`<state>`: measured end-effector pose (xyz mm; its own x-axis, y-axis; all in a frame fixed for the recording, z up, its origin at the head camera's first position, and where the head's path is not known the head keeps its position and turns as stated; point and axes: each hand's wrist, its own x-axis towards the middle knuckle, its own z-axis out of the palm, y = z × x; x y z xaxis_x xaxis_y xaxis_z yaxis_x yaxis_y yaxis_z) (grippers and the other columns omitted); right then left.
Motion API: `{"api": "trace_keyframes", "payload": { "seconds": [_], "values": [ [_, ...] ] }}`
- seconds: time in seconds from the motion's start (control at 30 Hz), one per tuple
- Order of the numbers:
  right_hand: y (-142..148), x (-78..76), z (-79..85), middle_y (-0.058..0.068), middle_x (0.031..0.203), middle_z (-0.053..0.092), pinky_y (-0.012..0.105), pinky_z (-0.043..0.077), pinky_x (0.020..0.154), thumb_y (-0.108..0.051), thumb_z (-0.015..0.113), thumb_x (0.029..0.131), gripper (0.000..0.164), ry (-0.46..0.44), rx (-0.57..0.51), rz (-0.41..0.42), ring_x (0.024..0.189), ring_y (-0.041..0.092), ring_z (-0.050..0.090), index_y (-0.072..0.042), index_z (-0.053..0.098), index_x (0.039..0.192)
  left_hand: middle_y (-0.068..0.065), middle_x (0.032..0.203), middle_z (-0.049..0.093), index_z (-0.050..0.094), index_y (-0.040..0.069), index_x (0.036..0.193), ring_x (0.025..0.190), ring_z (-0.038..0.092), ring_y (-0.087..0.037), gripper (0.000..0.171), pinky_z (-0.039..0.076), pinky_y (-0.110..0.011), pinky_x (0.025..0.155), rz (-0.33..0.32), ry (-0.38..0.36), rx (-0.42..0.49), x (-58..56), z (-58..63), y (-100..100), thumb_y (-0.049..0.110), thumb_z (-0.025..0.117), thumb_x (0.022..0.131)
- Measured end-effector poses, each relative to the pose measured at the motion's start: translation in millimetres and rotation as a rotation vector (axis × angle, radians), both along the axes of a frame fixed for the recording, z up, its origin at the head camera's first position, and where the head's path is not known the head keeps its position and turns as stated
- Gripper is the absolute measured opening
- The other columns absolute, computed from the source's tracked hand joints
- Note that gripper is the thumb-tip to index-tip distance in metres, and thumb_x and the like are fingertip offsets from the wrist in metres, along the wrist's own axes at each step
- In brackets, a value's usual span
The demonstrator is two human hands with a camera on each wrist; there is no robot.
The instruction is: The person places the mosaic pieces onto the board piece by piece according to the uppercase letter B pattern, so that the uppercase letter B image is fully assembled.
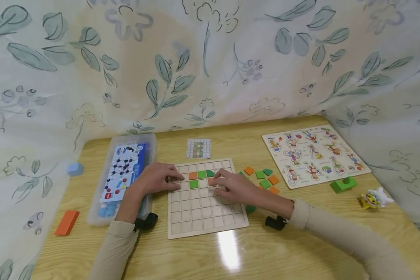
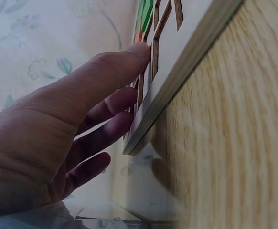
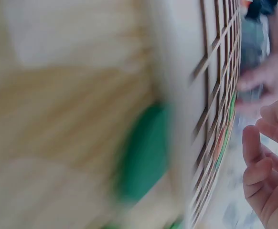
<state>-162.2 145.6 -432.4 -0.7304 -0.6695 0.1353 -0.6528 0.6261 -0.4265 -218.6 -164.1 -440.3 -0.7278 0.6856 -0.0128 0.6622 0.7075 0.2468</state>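
Grid board [image 1: 192, 227] sits mid-counter [image 1: 273, 252], flat. Left hand [image 1: 158, 179] at its left edge: fingers loosely bent and spread, nothing gripped, thumb tip resting on the board face. Right hand [image 1: 236, 188] is over the upper right part, index tip at an orange tile [image 1: 210, 181] that it partly covers; thumb and index apart, no piece seen between them. Right wrist view is blurred up close, so whether that fingertip actually presses the tile is hard to say.

Other tiles on the grid: orange square [image 1: 193, 175], green square [image 1: 201, 174] and dark green rounded piece [image 1: 210, 173] in one row, second green square [image 1: 194, 184] directly below the first orange. Pattern card [image 1: 198, 155] lies just behind the board. Loose tiles [image 1: 265, 184], orange and green, scattered right of it, near the picture puzzle [image 1: 283, 167]. Clear plastic case [image 1: 94, 213] left of board.
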Motion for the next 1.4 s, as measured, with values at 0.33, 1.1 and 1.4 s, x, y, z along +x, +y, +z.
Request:
{"api": "trace_keyframes", "payload": {
  "seconds": [0.33, 1.1, 1.4],
  "values": [
    [91, -4.0, -8.8, 0.013, 0.116, 0.059, 0.021, 0.044, 0.058, -0.019, 0.066, 0.092, 0.036, -0.121, -0.081, -0.307, 0.065, 0.005, 0.049, -0.008, 0.063, 0.126, 0.017, 0.099, 0.066, 0.074, 0.036, 0.109, 0.077, 0.051, -0.001, 0.03, 0.039, -0.027, 0.075, -0.003, 0.0, 0.0, 0.8, 3.1, -1, 0.051, 0.069, 0.084],
    [109, -35.3, -11.4, 0.019, 0.115, 0.057, 0.031, 0.049, 0.071, -0.021, 0.07, 0.089, 0.05, -0.259, -0.005, -0.267, 0.081, 0.017, 0.059, -0.005, 0.057, 0.134, 0.017, 0.098, 0.067, 0.074, 0.036, 0.109, 0.075, 0.052, -0.002, 0.029, 0.038, -0.029, 0.078, 0.009, -0.001, 0.009, 2.0, -0.5, 1, 0.05, 0.07, 0.084],
    [109, -37.8, -8.4, 0.013, 0.107, 0.059, 0.033, 0.049, 0.073, -0.022, 0.071, 0.088, 0.045, -0.192, 0.064, -0.217, 0.089, 0.021, 0.061, -0.007, 0.062, 0.13, 0.017, 0.097, 0.066, 0.074, 0.036, 0.109, 0.075, 0.05, -0.002, 0.029, 0.038, -0.028, 0.076, 0.006, 0.0, 0.007, 2.2, 1.2, 1, 0.049, 0.07, 0.084]
  ]
}}
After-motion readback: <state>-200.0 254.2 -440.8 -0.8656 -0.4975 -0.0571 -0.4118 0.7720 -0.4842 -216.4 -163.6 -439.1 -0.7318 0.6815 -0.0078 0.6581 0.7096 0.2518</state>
